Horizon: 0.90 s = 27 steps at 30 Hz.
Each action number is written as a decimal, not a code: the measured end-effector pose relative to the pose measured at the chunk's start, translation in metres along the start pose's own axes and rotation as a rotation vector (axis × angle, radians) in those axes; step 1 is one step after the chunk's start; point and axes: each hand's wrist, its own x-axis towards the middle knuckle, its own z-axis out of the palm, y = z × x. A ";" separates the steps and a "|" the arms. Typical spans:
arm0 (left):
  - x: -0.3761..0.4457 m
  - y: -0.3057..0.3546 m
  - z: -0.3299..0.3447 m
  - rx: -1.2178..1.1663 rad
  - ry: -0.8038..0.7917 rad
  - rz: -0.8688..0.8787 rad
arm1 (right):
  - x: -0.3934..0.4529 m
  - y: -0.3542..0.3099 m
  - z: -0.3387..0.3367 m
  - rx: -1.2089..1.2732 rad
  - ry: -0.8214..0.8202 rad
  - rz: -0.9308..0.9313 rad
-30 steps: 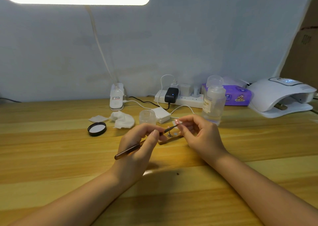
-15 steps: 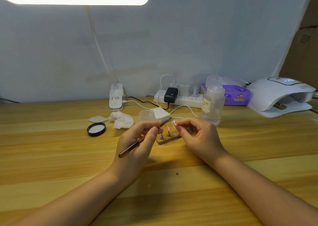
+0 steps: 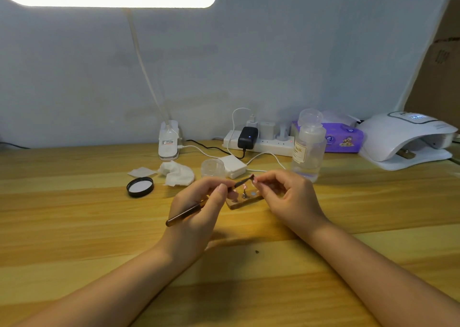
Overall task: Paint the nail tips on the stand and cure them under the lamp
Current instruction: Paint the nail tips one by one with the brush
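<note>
My left hand [image 3: 199, 207] holds a thin brown nail brush [image 3: 184, 213] like a pen, its bristle end raised to the right. My right hand [image 3: 286, 197] pinches a small nail tip [image 3: 254, 179] between thumb and forefinger, right at the brush's tip. Below and between the hands a small wooden stand [image 3: 245, 199] lies on the table with a little metal peg [image 3: 244, 194] holding a pinkish tip. The white curing lamp [image 3: 405, 140] sits at the far right, display lit.
A clear bottle [image 3: 308, 150] stands just behind my right hand. A small clear jar [image 3: 212, 168], its black lid [image 3: 140, 187], crumpled wipes [image 3: 178, 173], a white box [image 3: 234, 166], a power strip [image 3: 258, 142] with cables, a purple tissue pack [image 3: 343, 137] and the desk lamp base [image 3: 169, 140] crowd the table's back.
The brush tip dipped toward the stand and has come back up to the nail tip that my right hand pinches. Both hands stayed over the stand.
</note>
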 end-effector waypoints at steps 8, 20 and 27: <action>0.001 -0.001 0.000 0.014 0.016 -0.009 | 0.000 0.001 0.000 -0.002 0.007 -0.003; -0.001 0.007 0.001 0.057 -0.014 0.046 | 0.001 0.002 0.001 -0.068 0.016 -0.042; 0.000 0.007 0.001 0.133 -0.102 0.115 | 0.002 0.002 0.000 -0.097 0.035 -0.056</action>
